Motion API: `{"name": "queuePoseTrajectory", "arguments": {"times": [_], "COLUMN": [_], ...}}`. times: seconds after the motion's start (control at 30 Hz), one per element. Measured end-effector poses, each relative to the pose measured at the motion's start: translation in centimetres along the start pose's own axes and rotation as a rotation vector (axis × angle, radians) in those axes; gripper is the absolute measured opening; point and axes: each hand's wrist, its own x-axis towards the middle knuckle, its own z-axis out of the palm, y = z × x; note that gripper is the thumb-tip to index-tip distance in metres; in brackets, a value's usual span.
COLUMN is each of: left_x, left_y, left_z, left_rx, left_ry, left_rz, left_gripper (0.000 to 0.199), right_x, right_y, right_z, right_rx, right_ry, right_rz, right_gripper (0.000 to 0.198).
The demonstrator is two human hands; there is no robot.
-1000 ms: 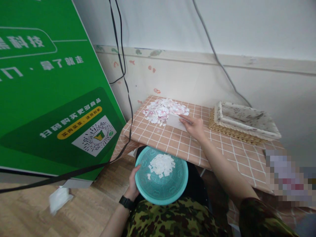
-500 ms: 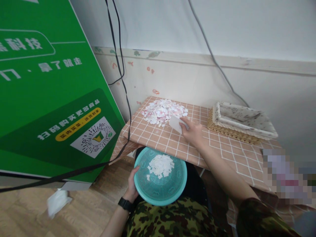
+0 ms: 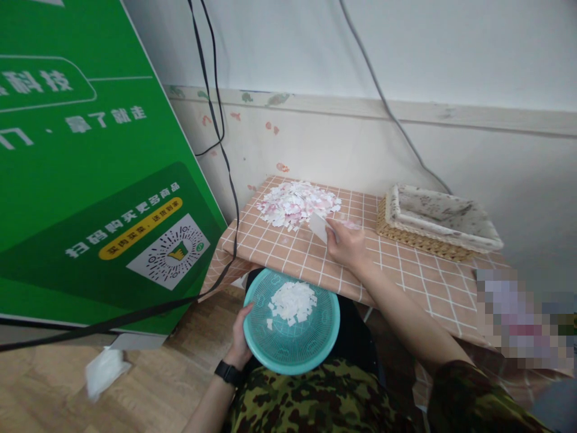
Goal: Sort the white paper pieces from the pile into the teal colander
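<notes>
My left hand [image 3: 242, 332] grips the left rim of a teal plastic colander [image 3: 311, 346], which sits on my lap below the table's front edge. White paper scraps [image 3: 294, 302] lie heaped in it, towards the far side. Over the table, my right hand [image 3: 350, 245] is closed on a flat white card [image 3: 319, 227] held at a slant. The card is beside the near right edge of a large pile of white and pinkish paper scraps [image 3: 295, 204]. Some blurred pinkish scraps [image 3: 350, 222] show just beyond my right knuckles.
The table [image 3: 401, 276] has a brown checked cloth. A cloth-lined wicker basket [image 3: 419, 242] stands at its right, with a pixelated patch [image 3: 514, 319] nearer me. A green panel [image 3: 90, 180] and a dark hanging strap [image 3: 232, 180] are at left. A white bag [image 3: 106, 368] lies on the floor.
My right hand has shifted slightly nearer me and turned, so less of the card shows. Pinkish scraps have come into view beyond the hand. The colander stays in my left hand.
</notes>
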Motion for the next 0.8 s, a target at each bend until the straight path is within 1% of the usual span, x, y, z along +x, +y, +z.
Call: {"name": "queuePoseTrajectory", "arguments": {"times": [0.23,0.33,0.5,0.63,0.8], "left_x": [-0.2,-0.2,0.1,0.4,0.2], "left_y": [0.1,0.1,-0.1,-0.2,-0.1], "left_z": [0.2,0.2,-0.3,-0.7,-0.4], "left_rx": [0.009,0.008,0.0,0.002,-0.002], "left_ry": [-0.005,-0.017,-0.007,-0.023,-0.04], "left_rz": [-0.002,-0.006,-0.015,0.002,0.008], "left_gripper": [0.02,0.02,0.02,0.019,0.02], "right_x": [-0.8,-0.8,-0.5,-0.7,-1.2], "right_y": [-1.9,-2.0,-1.1,-1.1,-1.6], "right_z": [0.0,0.0,-0.1,0.1,0.6], "right_rx": [0.112,0.145,0.142,0.125,0.24], "right_ry": [-0.108,-0.148,-0.127,-0.163,-0.153], "right_rz": [-0.064,-0.077,-0.071,-0.108,-0.184], "right_gripper": [0.033,0.033,0.034,0.033,0.036]}}
